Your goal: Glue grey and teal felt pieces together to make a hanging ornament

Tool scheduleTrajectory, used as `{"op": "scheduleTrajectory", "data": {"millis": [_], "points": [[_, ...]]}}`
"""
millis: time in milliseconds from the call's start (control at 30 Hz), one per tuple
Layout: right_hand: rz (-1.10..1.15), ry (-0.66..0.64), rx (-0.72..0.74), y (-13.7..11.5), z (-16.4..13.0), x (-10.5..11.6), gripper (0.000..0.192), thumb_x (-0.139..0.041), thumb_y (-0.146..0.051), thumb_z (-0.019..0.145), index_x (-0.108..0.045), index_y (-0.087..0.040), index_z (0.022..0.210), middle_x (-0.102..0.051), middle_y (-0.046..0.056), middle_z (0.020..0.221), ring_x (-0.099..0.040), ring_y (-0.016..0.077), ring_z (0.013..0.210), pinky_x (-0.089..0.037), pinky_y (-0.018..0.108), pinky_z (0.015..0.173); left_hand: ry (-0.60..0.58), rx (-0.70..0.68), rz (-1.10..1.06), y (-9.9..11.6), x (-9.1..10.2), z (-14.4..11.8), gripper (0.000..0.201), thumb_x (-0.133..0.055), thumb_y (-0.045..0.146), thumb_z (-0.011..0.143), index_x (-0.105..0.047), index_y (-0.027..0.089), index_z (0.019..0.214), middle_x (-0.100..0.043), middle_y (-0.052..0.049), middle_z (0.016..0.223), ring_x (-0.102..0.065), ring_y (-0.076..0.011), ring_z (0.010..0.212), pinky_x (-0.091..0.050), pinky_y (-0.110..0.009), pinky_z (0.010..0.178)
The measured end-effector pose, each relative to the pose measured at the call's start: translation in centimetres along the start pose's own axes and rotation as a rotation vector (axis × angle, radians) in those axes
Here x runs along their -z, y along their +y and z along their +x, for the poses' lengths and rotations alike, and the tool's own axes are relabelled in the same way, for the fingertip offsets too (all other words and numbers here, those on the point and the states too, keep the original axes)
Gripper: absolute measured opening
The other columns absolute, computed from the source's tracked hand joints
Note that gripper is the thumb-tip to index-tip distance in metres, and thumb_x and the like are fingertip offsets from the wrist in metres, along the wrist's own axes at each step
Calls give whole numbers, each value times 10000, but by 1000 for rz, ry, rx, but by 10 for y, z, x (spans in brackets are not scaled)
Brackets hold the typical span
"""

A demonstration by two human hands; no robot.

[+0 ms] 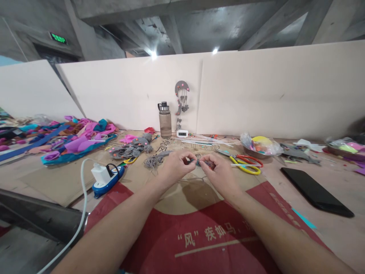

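Observation:
My left hand (180,164) and my right hand (217,172) are close together above the cardboard, each with thumb and fingertips pinched. Between them is a thin grey cord (196,179), part of it hanging in a loose curve below the fingers. A small dark grey bit shows at the fingertips, too small to make out. Left of my left hand lies a tangle of grey cord (154,161). Beyond it sits a pile of grey felt pieces with pink dots (129,149). Red-handled pliers (251,160) and yellow-handled scissors (248,169) lie right of my right hand.
A water bottle (165,123) and a small white clock (182,133) stand near the back board, where a grey moon-shaped hanging ornament (181,87) is fixed. A power strip (108,180) sits left; a black phone (316,192) and a metal bowl (261,154) are right.

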State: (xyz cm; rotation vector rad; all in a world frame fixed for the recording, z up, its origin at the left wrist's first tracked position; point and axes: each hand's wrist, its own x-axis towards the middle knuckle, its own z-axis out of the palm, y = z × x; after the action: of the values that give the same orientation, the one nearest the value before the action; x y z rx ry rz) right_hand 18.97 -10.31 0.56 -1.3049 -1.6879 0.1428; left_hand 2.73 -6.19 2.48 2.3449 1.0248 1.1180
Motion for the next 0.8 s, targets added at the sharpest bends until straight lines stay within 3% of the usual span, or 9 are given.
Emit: {"op": "scheduleTrajectory", "data": {"millis": [167,367,633,800], "points": [[-43,7,-20,1,2,0,117,-525,-248,796,-611,-187,743,-616,8,705,-492,126,606,-358,250,584,-118,64,-126,-6,-3,-1,178,-549,269,802,-687,162,834,-641,1,577,-581,-101,509,-431,-204,535],[-79,14,-19,0,2,1,84,-530,-219,774,-598,-186,738,-611,8,703,-501,128,611,-358,252,593,-233,178,-397,-7,-5,-1,226,-571,241,790,-655,132,970,-705,-57,733,-692,-155,657,-530,-237,610],[-118,-3,64,-2,-1,-1,84,-521,-217,810,-591,-181,779,-588,21,748,-504,142,672,-356,263,624,-196,262,-433,-5,-8,-1,128,-593,244,766,-638,127,794,-652,-23,628,-681,-145,591,-532,-212,543],[-41,4,51,-2,-2,-3,63,-511,-220,831,-557,-177,833,-543,4,705,-479,137,645,-349,256,605,-113,236,-295,-5,-4,-2,141,-565,270,774,-643,153,793,-628,15,599,-636,-118,480,-452,-179,442]]}}
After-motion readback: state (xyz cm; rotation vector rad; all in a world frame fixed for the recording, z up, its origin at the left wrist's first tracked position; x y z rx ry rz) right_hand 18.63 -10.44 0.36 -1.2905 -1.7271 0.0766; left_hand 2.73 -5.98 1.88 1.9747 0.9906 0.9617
